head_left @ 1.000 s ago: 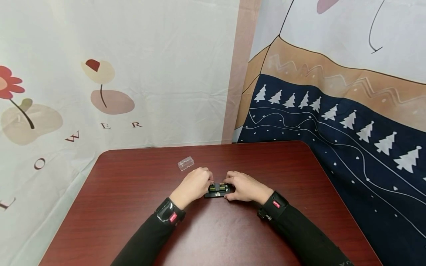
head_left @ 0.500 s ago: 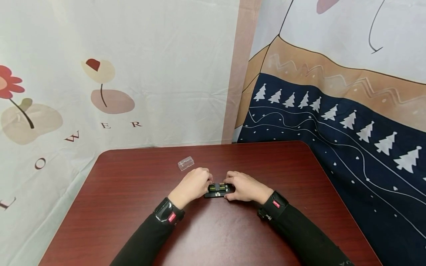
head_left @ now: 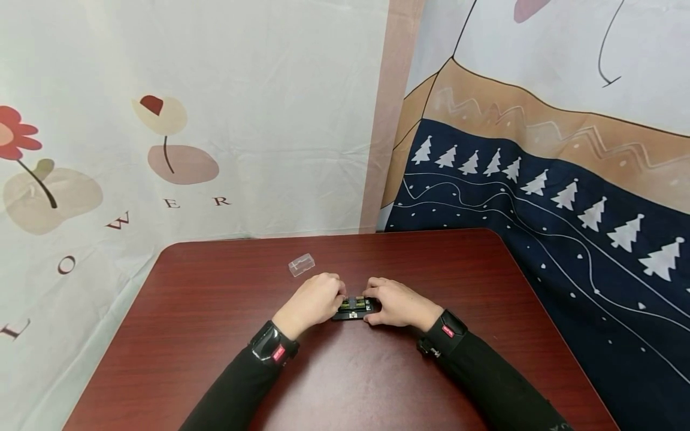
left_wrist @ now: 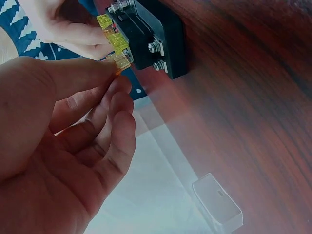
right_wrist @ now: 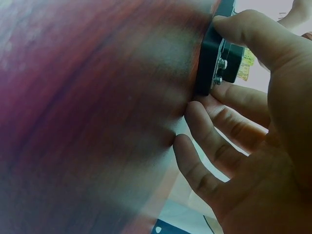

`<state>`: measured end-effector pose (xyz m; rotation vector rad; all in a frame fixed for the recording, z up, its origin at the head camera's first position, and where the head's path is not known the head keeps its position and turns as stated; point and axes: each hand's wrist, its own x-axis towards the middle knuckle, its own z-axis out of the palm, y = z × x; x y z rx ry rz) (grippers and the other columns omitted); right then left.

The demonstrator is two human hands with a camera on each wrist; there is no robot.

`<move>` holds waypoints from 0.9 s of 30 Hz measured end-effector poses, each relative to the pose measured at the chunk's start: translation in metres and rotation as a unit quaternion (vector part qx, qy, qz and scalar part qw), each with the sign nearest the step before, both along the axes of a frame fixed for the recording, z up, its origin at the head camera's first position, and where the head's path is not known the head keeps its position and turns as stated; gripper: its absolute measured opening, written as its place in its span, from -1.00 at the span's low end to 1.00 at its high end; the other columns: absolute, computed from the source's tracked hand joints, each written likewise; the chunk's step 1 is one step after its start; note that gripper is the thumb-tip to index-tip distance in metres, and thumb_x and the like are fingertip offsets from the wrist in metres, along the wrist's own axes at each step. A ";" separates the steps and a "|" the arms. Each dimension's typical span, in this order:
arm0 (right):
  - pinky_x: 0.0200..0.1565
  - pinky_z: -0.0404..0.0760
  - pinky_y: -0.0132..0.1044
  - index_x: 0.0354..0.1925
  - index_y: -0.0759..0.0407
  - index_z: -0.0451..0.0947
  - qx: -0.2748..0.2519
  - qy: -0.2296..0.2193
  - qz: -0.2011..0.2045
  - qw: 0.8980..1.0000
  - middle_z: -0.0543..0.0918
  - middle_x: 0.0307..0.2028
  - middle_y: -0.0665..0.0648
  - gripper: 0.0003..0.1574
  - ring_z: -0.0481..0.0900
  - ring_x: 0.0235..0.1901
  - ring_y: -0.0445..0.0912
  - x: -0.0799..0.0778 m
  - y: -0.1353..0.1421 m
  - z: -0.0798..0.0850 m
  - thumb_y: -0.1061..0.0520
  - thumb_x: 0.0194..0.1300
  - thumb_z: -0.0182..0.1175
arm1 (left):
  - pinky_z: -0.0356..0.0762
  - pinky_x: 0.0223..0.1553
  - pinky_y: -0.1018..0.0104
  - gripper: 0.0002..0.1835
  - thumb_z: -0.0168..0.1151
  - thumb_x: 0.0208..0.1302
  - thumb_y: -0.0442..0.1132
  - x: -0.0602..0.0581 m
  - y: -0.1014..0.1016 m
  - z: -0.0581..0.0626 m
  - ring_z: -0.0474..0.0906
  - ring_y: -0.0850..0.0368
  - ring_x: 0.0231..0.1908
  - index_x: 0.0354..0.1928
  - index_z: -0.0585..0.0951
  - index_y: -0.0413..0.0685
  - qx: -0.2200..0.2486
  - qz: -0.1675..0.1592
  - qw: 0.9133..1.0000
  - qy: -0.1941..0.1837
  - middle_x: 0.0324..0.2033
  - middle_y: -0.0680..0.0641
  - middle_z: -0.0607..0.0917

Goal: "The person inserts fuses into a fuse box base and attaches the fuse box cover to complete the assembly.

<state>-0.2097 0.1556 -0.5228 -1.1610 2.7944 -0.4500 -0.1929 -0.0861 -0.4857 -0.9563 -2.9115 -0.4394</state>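
A black fuse block (head_left: pixel 353 314) lies on the table between my hands, with metal screw terminals (left_wrist: pixel 155 46) along its side. Yellow blade fuses (left_wrist: pixel 116 41) stand in a row on its top. My left hand (head_left: pixel 315 304) pinches the yellow blade fuse (left_wrist: pixel 122 60) at the near end of that row between thumb and forefinger; the fingertips partly hide it. My right hand (head_left: pixel 401 304) grips the block's right end, the thumb (right_wrist: pixel 234 27) on its near edge and fingers at the far side. Its other fingertips (right_wrist: pixel 181 141) rest on the tabletop.
A clear plastic cover (head_left: pixel 301 264) lies on the reddish-brown wooden table (head_left: pixel 215 311), beyond and left of my left hand. Printed cloth hangings (head_left: pixel 291 131) rise behind the table and along its right side (head_left: pixel 539 239). Both wrists carry black straps with cameras (head_left: pixel 428 347).
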 end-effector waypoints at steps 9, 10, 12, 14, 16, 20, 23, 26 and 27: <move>-0.15 0.57 -0.23 0.04 0.05 0.74 0.001 -0.001 0.000 1.000 0.49 -0.17 -0.13 -0.44 0.48 -0.23 -0.19 0.000 -0.001 0.000 -0.22 0.17 0.47 | 0.71 -0.21 0.14 -0.91 0.36 0.33 -0.24 0.000 0.000 -0.004 0.71 0.11 -0.27 -0.34 0.78 0.06 0.006 0.002 1.000 0.000 -0.32 0.05 0.73; -0.15 0.58 -0.23 0.04 0.05 0.74 0.001 0.000 0.001 1.000 0.49 -0.17 -0.13 -0.44 0.49 -0.24 -0.19 0.000 -0.001 0.000 -0.22 0.17 0.47 | 0.71 -0.21 0.14 -0.91 0.36 0.32 -0.24 0.000 0.000 -0.004 0.70 0.11 -0.27 -0.35 0.79 0.06 0.006 0.001 1.000 0.001 -0.33 0.06 0.73; -0.15 0.58 -0.22 0.04 0.05 0.74 0.001 0.000 0.001 1.000 0.50 -0.18 -0.13 -0.44 0.49 -0.24 -0.19 0.000 -0.001 0.000 -0.21 0.17 0.47 | 0.71 -0.21 0.14 -0.90 0.36 0.32 -0.24 -0.001 0.000 -0.004 0.71 0.10 -0.28 -0.36 0.79 0.07 0.006 0.001 1.000 0.002 -0.33 0.06 0.73; -0.15 0.59 -0.22 0.04 0.05 0.74 -0.001 0.001 0.001 1.000 0.50 -0.18 -0.12 -0.44 0.49 -0.24 -0.19 0.000 -0.001 -0.001 -0.21 0.16 0.47 | 0.71 -0.21 0.14 -0.89 0.36 0.32 -0.24 -0.001 0.001 -0.004 0.71 0.10 -0.28 -0.36 0.79 0.07 0.003 0.001 1.000 0.005 -0.33 0.06 0.74; -0.15 0.60 -0.22 0.04 0.05 0.74 -0.001 0.001 0.000 1.000 0.51 -0.17 -0.13 -0.44 0.50 -0.24 -0.20 0.000 -0.001 -0.001 -0.21 0.16 0.47 | 0.72 -0.20 0.14 -0.88 0.35 0.32 -0.24 -0.002 0.001 -0.004 0.72 0.10 -0.28 -0.37 0.79 0.07 0.001 -0.001 1.000 0.009 -0.34 0.06 0.74; -0.14 0.60 -0.22 0.05 0.06 0.74 0.001 0.000 -0.002 1.000 0.51 -0.16 -0.12 -0.42 0.50 -0.23 -0.20 -0.001 -0.002 -0.001 -0.22 0.17 0.47 | 0.72 -0.18 0.14 -0.87 0.34 0.32 -0.27 -0.003 0.002 -0.003 0.73 0.09 -0.27 -0.38 0.80 0.06 -0.002 -0.005 1.000 0.016 -0.34 0.05 0.76; -0.13 0.60 -0.22 0.07 0.07 0.74 0.003 -0.004 -0.003 1.000 0.52 -0.15 -0.11 -0.41 0.50 -0.23 -0.19 -0.001 -0.002 0.000 -0.22 0.18 0.46 | 0.73 -0.18 0.14 -0.86 0.34 0.31 -0.28 -0.003 0.002 -0.003 0.74 0.09 -0.28 -0.38 0.81 0.06 -0.002 -0.004 1.000 0.014 -0.34 0.05 0.77; -0.13 0.60 -0.22 0.07 0.06 0.74 0.002 -0.006 -0.004 1.000 0.53 -0.15 -0.10 -0.41 0.50 -0.23 -0.19 0.000 -0.002 0.001 -0.22 0.18 0.46 | 0.72 -0.19 0.13 -0.85 0.34 0.31 -0.29 -0.003 0.003 -0.002 0.74 0.08 -0.28 -0.39 0.82 0.05 -0.002 -0.003 1.000 0.010 -0.34 0.03 0.78; -0.14 0.60 -0.22 0.07 0.06 0.74 0.002 -0.006 -0.004 1.000 0.53 -0.15 -0.09 -0.41 0.50 -0.23 -0.19 0.000 -0.002 0.001 -0.22 0.18 0.46 | 0.73 -0.20 0.13 -0.85 0.34 0.32 -0.29 -0.003 0.004 -0.002 0.74 0.08 -0.29 -0.39 0.82 0.04 -0.001 -0.004 1.000 0.009 -0.34 0.03 0.78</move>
